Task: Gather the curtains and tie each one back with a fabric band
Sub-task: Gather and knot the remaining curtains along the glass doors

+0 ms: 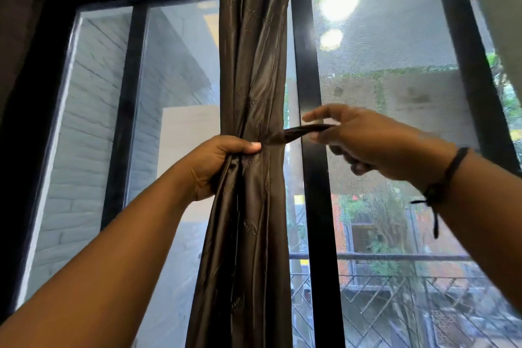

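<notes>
Head view: left hand (223, 162) clamps the gathered, shiny dark-brown satin curtain (251, 93) at mid-height, thumb across its front. Right hand (364, 144) pinches the narrow dark fabric band (302, 131), running horizontally rightward from the bundle. Next wrap looks like right-hand work, being nearer the free end.
</notes>
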